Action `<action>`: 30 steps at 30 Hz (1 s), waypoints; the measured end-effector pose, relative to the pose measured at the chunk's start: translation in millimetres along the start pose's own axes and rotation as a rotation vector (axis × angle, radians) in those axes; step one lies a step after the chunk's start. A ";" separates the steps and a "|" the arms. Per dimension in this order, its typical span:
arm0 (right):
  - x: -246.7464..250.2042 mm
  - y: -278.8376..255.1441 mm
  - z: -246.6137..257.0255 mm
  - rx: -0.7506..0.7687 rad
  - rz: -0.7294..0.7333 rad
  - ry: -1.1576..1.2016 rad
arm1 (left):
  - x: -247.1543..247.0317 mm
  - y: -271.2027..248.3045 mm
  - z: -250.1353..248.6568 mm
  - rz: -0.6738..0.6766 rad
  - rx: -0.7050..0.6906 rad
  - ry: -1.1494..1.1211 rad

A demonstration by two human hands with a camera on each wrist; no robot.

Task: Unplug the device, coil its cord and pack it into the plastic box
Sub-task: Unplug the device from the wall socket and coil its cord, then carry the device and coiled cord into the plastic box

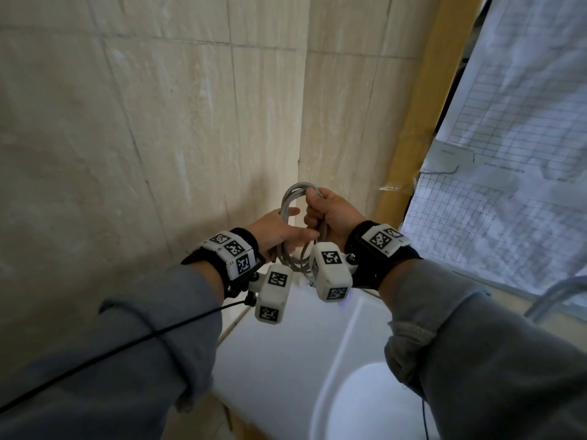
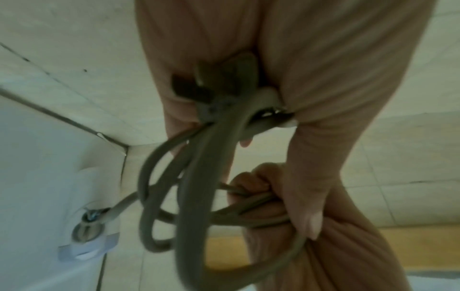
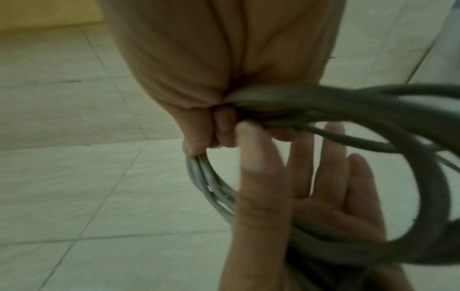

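Note:
A grey cord (image 1: 293, 198) is wound into a loose coil and held up in front of a tiled wall. My right hand (image 1: 327, 214) grips the coil's top right in a fist, with several strands bunched in its fingers (image 3: 224, 128). My left hand (image 1: 276, 233) lies against the coil's left side with its fingers (image 3: 333, 157) straight, loops resting across its palm. A blurred dark piece (image 2: 199, 88) sits at the left palm; I cannot tell what it is. One end of the cord (image 2: 194, 196) runs down into the white device (image 2: 37, 177) below.
The white device (image 1: 286, 360) has a round recess (image 1: 365, 408) in its top and stands in the wall's corner. A wooden frame (image 1: 422, 106) and gridded paper sheets (image 1: 508, 154) are at right, with a metal tube (image 1: 556, 290) below them.

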State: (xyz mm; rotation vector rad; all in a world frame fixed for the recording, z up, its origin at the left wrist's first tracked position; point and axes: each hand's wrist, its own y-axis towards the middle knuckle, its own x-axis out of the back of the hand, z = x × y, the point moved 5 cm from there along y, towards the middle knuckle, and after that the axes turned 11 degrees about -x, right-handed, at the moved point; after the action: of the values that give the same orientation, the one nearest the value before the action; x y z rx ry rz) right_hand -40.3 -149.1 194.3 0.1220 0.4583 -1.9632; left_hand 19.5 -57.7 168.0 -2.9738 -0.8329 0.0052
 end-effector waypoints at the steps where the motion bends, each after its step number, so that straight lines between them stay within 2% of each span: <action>1: -0.6 0.0 0.9 0.004 -0.002 0.012 | -3.1 1.3 1.9 0.022 0.007 -0.016; 9: 5.7 5.0 -6.4 0.045 -0.020 0.124 | -24.0 2.3 7.1 0.096 0.025 0.074; 13: 18.6 8.0 -14.6 0.054 -0.112 0.073 | -32.0 11.3 13.6 0.069 0.045 0.169; 17: 27.1 1.1 -18.4 0.022 -0.209 -0.111 | -35.2 18.0 21.9 0.012 0.091 0.294; 20: 48.5 1.5 -24.4 -0.047 -0.396 -0.207 | -33.9 21.0 28.0 -0.005 0.132 0.253; 23: 94.3 -3.4 -53.2 -0.286 -0.649 -0.414 | -30.5 23.3 33.6 -0.047 0.176 0.069; 24: 103.9 -5.3 -69.0 -0.377 -0.637 -0.459 | -29.6 23.8 34.6 -0.053 0.186 0.014; 26: 112.9 -2.1 -104.4 -0.486 -0.509 -0.343 | -29.1 24.3 38.2 -0.029 0.203 -0.074; 30: 111.5 10.3 -154.2 -0.567 -0.428 -0.107 | -33.5 13.5 48.9 0.039 0.274 -0.220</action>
State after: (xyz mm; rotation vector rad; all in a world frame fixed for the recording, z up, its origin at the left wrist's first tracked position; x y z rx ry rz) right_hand -97.4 -191.0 17.4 -0.4740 1.0137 -2.1532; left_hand -3.0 -84.2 118.1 -2.7610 -0.7259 0.4194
